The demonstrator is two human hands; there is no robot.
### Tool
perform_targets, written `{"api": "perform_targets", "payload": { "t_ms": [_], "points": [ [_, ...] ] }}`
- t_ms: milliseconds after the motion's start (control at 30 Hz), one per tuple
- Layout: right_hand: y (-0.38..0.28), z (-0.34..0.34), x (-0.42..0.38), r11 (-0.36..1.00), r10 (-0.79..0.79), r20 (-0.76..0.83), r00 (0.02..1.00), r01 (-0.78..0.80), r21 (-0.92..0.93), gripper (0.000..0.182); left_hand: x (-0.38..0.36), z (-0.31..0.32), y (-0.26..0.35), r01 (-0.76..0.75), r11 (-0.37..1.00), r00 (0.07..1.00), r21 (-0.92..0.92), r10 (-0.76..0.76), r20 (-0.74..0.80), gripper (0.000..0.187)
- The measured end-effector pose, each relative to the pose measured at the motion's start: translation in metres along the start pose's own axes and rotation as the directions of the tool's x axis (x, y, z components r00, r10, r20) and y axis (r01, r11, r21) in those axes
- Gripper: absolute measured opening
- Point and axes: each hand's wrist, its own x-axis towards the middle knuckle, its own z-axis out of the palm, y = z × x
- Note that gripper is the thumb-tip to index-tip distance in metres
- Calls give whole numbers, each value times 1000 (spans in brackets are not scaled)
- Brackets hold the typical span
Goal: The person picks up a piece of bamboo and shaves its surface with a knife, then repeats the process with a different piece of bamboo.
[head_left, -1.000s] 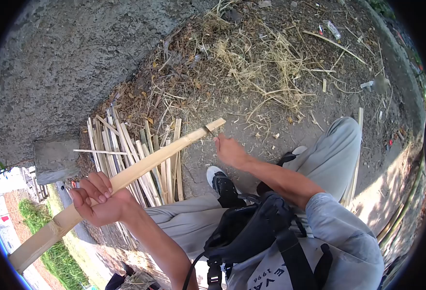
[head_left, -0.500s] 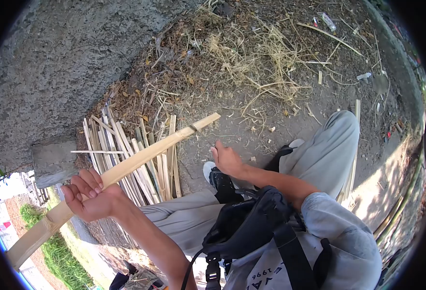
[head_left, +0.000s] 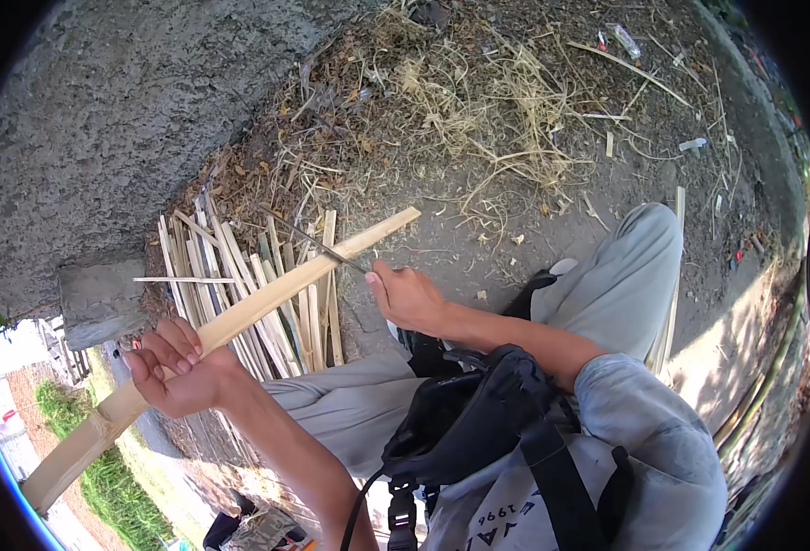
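Head view: the left hand (head_left: 177, 372) is closed around a long bamboo slat (head_left: 239, 321), fingers wrapped over its top edge, holding it slanted so its far end rises over the ground (head_left: 478, 220) toward the middle of the frame. The right hand (head_left: 407, 296) is clenched on the handle of a thin knife (head_left: 317, 243), whose blade lies across the slat near its upper end, tip pointing toward the concrete wall (head_left: 101, 119).

Beneath the slat a pile of split bamboo strips (head_left: 239, 275) lies on the ground against the foot of the wall; too many overlap to count, well over a dozen. One slat is in hand, one knife, two hands. Dry straw (head_left: 478, 101) is scattered further off, and a black bag (head_left: 469, 413) hangs at the person's chest.

The blade could, I judge, slip off the narrow slat or run along the grain toward the left hand, since the slat is held in the air with nothing bracing it.
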Motion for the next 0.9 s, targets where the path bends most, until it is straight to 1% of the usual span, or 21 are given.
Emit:
{"api": "perform_targets", "payload": {
  "t_ms": [33,100,133,167,267,300,333,367,467,500,533,567,600,667,733,800,833,900],
  "points": [
    [8,3,3,1000,12,-16,1000,-12,-22,33,0,-4,1,-6,1000,1000,-7,6,17,46],
    [62,25,15,981,152,-113,982,-164,-104,33,1,-11,2,-9,1000,1000,-7,9,0,46],
    [111,43,23,975,202,-168,965,-214,-57,32,1,-14,3,-8,1000,1000,-3,8,-11,46],
    [145,54,30,965,253,-222,942,-261,-10,32,-1,-15,4,-17,1000,1000,1,17,-2,45],
    [122,32,26,969,242,-183,953,-247,-3,31,1,-8,1,-34,999,999,2,34,38,45],
    [95,25,10,980,198,-132,971,-198,14,32,1,-5,1,-29,999,999,16,28,38,45],
    [56,13,4,990,140,-102,985,-138,27,33,2,-1,-2,-30,1000,999,7,30,44,45],
    [34,7,7,996,77,-79,994,-74,41,34,3,2,-3,-29,1000,999,4,29,38,45],
    [46,32,17,998,-7,-139,990,14,56,30,3,1,-2,-17,1000,999,16,17,27,45],
    [72,42,26,995,96,-185,978,-87,58,31,6,-6,-3,-15,1000,1000,11,15,26,45],
    [112,52,38,981,196,-228,954,-186,64,31,7,-9,-2,-14,1000,1000,5,14,21,44],
    [134,55,48,957,288,-273,918,-279,72,31,5,-8,0,-30,1000,999,5,30,21,44],
    [128,49,48,965,261,-260,930,-256,54,31,3,-6,1,-41,999,999,7,40,26,44],
    [101,36,22,971,235,-205,950,-237,16,31,0,-6,1,-28,1000,999,13,27,35,44],
    [70,41,4,989,124,-131,984,-112,96,31,3,-4,0,-10,1000,999,-11,10,42,45],
    [48,40,3,982,-16,-122,992,38,183,32,3,-6,0,2,1000,998,-18,-1,67,45],
    [55,43,8,988,9,-152,988,14,153,32,3,-8,2,5,1000,997,-17,-4,81,45],
    [86,53,23,994,58,-212,976,-37,99,33,3,-17,3,-2,1000,999,1,2,36,45]
  ]
}}
